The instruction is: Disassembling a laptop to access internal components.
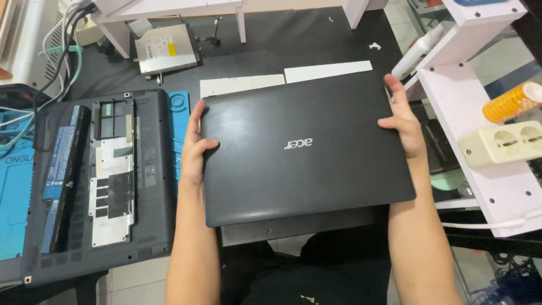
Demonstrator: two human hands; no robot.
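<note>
Fingers [195,121] of both hands clasp the closed laptop's [305,149] side edges.

A long blue label [58,164] runs along the black battery pack [66,178] lying on the opened laptop base [152,186] at the left. Far left of centre, the silver optical drive [166,49] carries a white rectangular label [160,47] with a small yellow patch at its right end. On the closed black laptop lid [305,149] in the middle, a small silver logo [298,144] sits near the centre, upside down to the viewer. At the right, on the white shelf [480,107], an orange cylindrical roll [512,101] bears a pattern of pale printing. No lit screen shows.
</note>
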